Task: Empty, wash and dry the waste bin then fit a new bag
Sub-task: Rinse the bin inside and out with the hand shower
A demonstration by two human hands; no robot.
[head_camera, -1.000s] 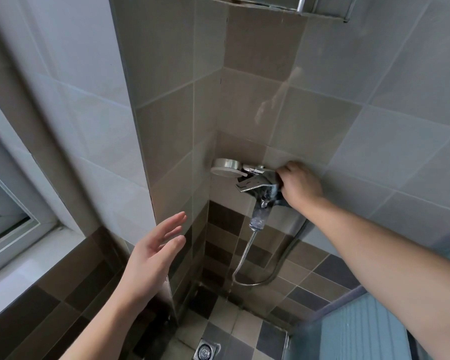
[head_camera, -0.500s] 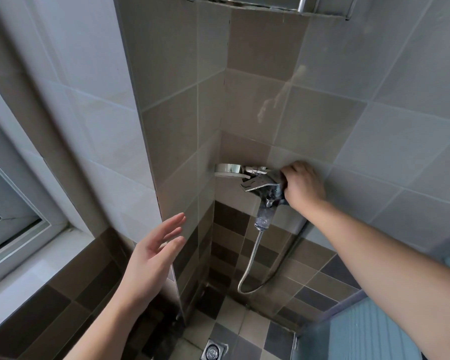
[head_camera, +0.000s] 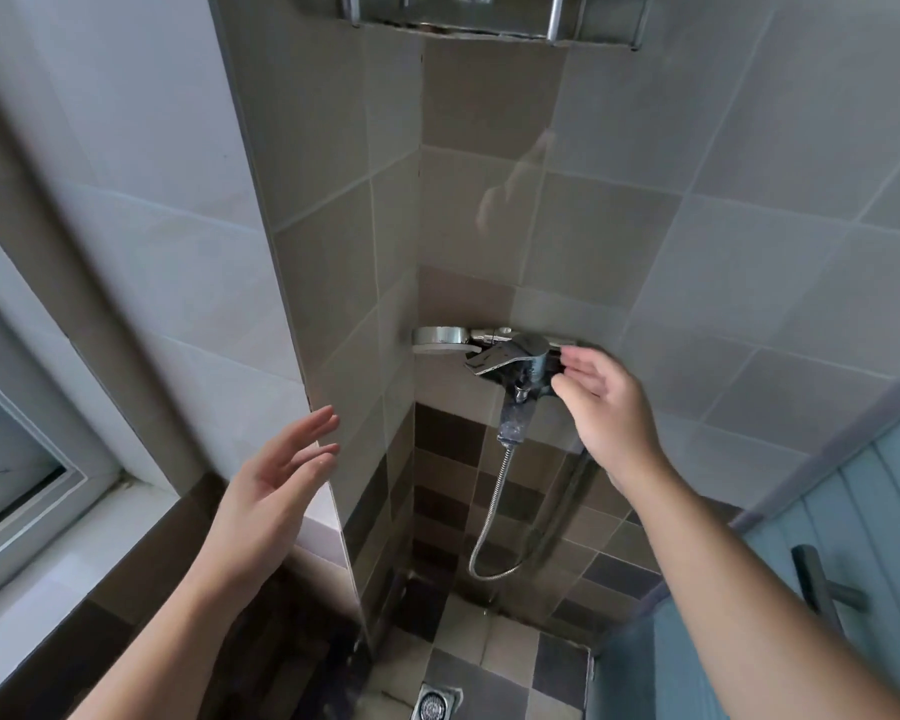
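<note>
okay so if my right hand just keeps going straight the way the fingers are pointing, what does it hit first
Most likely the chrome tap on the wall. The right hand is open, its fingertips pointing left and slightly up, just beside the tap body. Depth is hard to judge from this view, so it could slip in front of it.

Polished chrome tap (head_camera: 510, 358) and shower head (head_camera: 440, 339); ribbed metal hose (head_camera: 492, 517); glossy ceramic wall tiles (head_camera: 619, 241); metal floor drain (head_camera: 432, 705).

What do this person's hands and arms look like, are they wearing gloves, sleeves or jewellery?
Both are bare. The left hand and right hand wear no gloves, and no rings, watch or bracelet show on the fingers or wrists. The forearms are uncovered as far as the picture's lower edge, with no sleeve in view. Nothing is marked or taped on them.
</note>
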